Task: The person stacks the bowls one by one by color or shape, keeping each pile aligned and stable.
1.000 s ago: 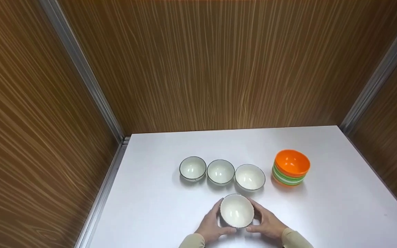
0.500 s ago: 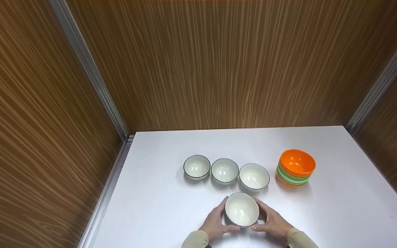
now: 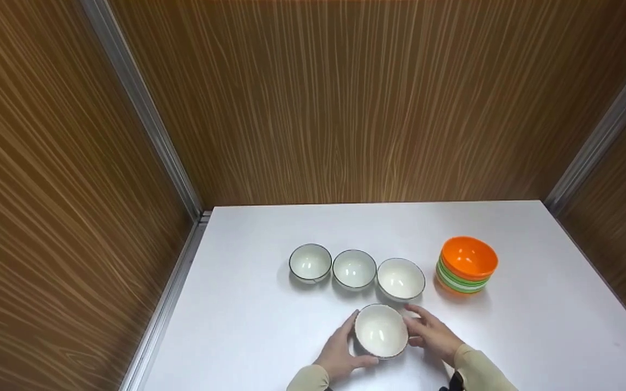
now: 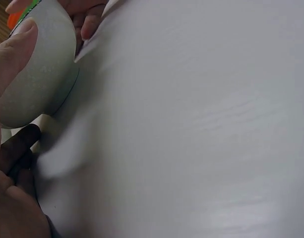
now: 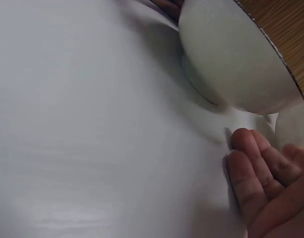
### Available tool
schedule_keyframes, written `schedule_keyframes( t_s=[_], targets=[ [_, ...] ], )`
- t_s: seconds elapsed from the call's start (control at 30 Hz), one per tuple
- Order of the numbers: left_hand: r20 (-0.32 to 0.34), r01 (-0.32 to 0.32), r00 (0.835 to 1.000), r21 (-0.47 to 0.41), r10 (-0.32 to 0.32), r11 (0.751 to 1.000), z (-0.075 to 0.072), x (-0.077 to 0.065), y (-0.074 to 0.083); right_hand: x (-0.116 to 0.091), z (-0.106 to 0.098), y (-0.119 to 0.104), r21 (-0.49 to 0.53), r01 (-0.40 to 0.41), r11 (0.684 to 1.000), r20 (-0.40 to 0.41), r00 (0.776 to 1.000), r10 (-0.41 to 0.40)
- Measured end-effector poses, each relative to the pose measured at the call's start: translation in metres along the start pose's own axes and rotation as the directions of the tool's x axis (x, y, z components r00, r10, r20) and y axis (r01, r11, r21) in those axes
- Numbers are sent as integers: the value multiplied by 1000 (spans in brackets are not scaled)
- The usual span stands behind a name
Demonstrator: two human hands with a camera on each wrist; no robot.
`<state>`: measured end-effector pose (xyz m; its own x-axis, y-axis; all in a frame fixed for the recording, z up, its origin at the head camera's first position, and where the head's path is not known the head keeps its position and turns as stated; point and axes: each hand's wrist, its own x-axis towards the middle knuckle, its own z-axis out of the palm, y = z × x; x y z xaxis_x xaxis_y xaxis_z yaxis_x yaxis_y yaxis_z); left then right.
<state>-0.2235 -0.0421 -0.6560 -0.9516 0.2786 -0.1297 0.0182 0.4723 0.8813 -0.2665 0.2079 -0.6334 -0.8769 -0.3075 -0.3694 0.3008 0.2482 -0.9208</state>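
A white bowl with a thin dark rim [image 3: 381, 331] stands upright near the front of the white table. My left hand [image 3: 339, 350] holds its left side, thumb on the near wall and fingers round the far side. In the left wrist view the thumb [image 4: 20, 47] lies against the wall just below the rim. At the bowl's right side is my right hand [image 3: 433, 335], its fingers relaxed and partly spread. The right wrist view shows those fingers [image 5: 246, 183] low beside the bowl's base [image 5: 199, 84], with a gap between.
Behind the held bowl, three similar bowls stand in a row: a left one [image 3: 310, 263], a middle one [image 3: 354, 269] and a right one [image 3: 400, 279]. Further right is a stack of orange and green bowls [image 3: 468, 260]. Wood-grain panels [image 3: 367, 108] enclose the table [image 3: 248, 326].
My right hand has let go of the bowl's near side and turned, shifting slightly right. The left hand keeps its hold, and the bowl stays in place beside the same row.
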Motion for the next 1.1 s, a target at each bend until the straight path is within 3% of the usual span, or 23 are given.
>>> schedule_keyframes(
  t_s=[0.2,0.37,0.5,0.83,1.1],
  targets=[
    [-4,31,1000,-1,-31,1000,1,-1,1,12,-7,-7,53,-40,998,-132,990,46],
    [-8,24,1000,0,-24,1000,2,-2,2,20,-10,-11,116,-33,993,-197,979,55],
    [-22,53,998,-9,-53,999,0,-2,5,24,-13,-14,144,-32,989,-205,977,62],
    [-128,14,992,51,-7,999,-7,0,17,33,-13,-22,179,-18,984,-213,975,57],
    [-75,-6,997,122,15,992,-2,-1,20,35,-13,-24,175,-32,984,-238,969,73]
  ],
)
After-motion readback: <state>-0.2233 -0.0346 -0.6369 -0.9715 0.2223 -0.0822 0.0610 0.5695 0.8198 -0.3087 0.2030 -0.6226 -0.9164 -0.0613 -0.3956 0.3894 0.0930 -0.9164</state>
